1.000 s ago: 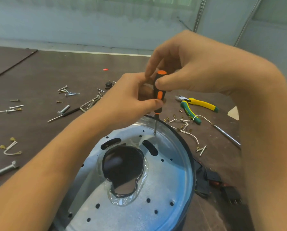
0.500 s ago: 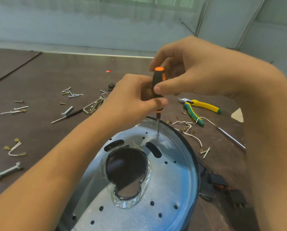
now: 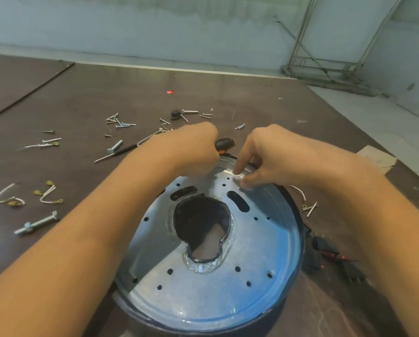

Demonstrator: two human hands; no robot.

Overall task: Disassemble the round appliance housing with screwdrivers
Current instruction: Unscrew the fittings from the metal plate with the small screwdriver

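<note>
The round housing (image 3: pixel 252 276), a silver perforated plate inside a dark rim, lies on the brown table in front of me. A large dark opening (image 3: pixel 201 222) sits in its middle. My left hand (image 3: pixel 193 149) grips the black-and-orange screwdriver (image 3: pixel 225 144) at the housing's far rim; only the handle's end shows. My right hand (image 3: pixel 264 159) reaches down to the plate's far edge. Its forefinger and thumb pinch a small blurred silver piece, apparently a screw (image 3: pixel 238 179).
Loose screws (image 3: pixel 118 121), a thin black screwdriver (image 3: pixel 116 152), a long bolt (image 3: pixel 35 223) and short wires with brass terminals (image 3: pixel 48 194) lie to the left. Black connectors with red wires (image 3: pixel 325 251) sit by the housing's right side. A metal frame (image 3: pixel 325 66) stands beyond the table's far right corner.
The screwdriver stood upright on the plate in both hands. Now my left hand alone holds it low at the far rim, and my right hand has dropped to pinch at the screw spot.
</note>
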